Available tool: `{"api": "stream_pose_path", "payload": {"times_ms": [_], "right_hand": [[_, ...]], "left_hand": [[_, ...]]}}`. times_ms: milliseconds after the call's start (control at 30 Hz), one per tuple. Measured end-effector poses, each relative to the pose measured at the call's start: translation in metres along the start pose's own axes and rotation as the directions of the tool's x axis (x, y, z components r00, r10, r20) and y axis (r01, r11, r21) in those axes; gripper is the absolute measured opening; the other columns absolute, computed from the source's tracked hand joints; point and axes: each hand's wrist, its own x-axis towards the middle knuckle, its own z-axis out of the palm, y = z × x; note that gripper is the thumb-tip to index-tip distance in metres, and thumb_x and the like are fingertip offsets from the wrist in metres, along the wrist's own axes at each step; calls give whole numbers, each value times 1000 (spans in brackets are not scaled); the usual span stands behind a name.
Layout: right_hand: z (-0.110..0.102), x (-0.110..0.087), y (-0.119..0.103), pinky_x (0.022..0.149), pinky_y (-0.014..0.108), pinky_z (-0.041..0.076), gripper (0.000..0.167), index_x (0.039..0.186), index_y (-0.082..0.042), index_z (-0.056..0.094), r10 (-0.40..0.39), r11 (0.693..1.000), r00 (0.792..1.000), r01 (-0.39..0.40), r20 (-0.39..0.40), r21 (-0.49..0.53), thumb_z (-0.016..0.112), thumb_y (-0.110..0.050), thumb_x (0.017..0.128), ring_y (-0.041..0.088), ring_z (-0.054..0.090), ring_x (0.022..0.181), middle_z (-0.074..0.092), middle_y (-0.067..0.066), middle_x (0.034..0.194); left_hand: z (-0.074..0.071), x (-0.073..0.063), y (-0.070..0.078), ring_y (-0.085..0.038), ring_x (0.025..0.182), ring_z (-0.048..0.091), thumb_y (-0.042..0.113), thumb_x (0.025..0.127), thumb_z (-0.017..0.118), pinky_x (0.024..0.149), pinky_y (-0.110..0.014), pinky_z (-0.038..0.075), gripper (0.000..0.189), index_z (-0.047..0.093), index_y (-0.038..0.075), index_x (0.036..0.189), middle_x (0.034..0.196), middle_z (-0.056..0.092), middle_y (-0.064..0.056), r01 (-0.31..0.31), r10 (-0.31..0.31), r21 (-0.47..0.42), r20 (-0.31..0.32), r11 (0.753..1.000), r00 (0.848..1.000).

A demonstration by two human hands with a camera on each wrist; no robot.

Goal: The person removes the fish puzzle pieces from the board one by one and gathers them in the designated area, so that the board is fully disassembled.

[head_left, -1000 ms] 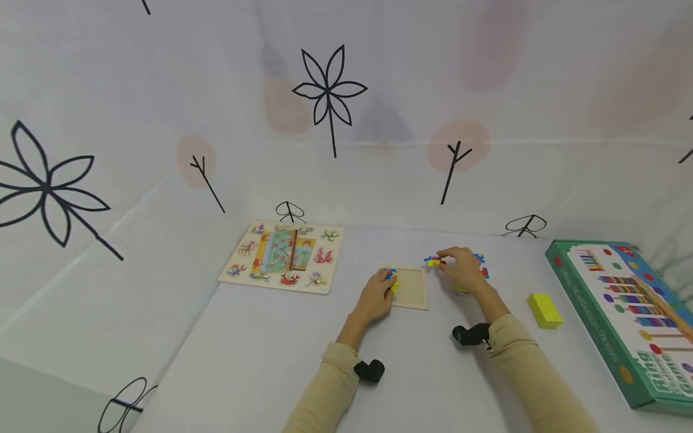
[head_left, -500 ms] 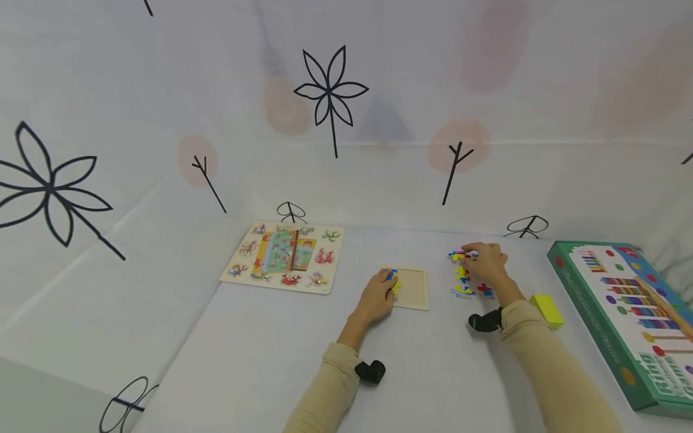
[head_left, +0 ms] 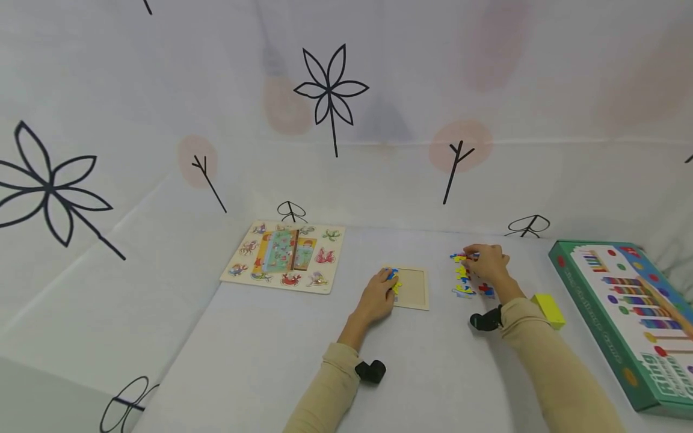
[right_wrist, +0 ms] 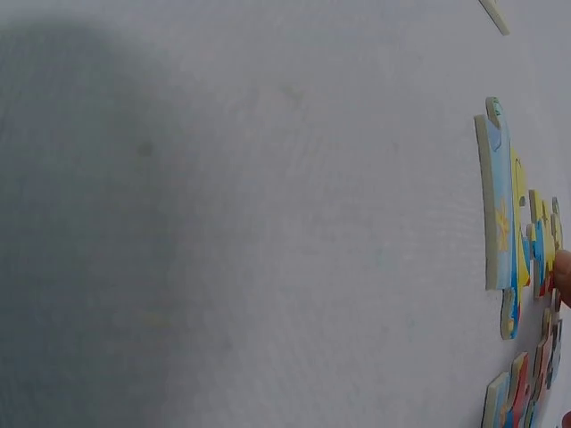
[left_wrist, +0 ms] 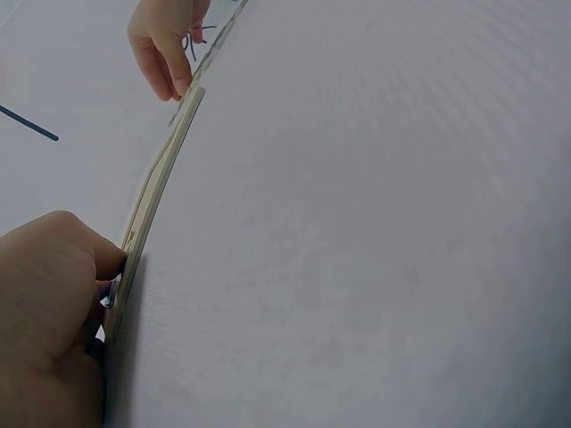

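My left hand (head_left: 377, 296) grips the left side of a small wooden puzzle tray (head_left: 414, 288). Blue and yellow puzzle pieces (head_left: 396, 287) show in the tray beside its fingers. In the left wrist view, thumb and fingers close round the end of the tray (left_wrist: 156, 196). Right of the tray, my right hand (head_left: 489, 264) pinches a colourful puzzle piece (head_left: 458, 257) at the far end of a group of loose puzzle pieces (head_left: 462, 275). From the right wrist, a fingertip (right_wrist: 562, 275) shows at the edge among yellow and blue pieces (right_wrist: 498, 214).
A larger picture board (head_left: 325, 282) with sea animals lies at the back left. A yellow block (head_left: 549, 311) sits beside the right sleeve. Farther right is a big green-edged game box (head_left: 601, 337). A patterned white cloth wall (head_left: 390, 186) rises behind the table.
My right hand has carried a puzzle piece right, away from the tray's side, to the loose pieces, then stayed nearly still. The left hand has kept its place on the tray.
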Motion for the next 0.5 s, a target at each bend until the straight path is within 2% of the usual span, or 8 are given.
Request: {"api": "stream_pose_path", "payload": {"times_ms": [500], "right_hand": [[6,-1,4,88,64,23,34,119,3,58,9,1000,999,-9,-45,6,59,-14,90,54,27,118,51,32,120]], "left_hand": [[-1,0,1,-30,136,34,4,87,48,113,-39,27,43,55,-2,129,141,45,-18,-6,6,-8,2,1000,1000]]}}
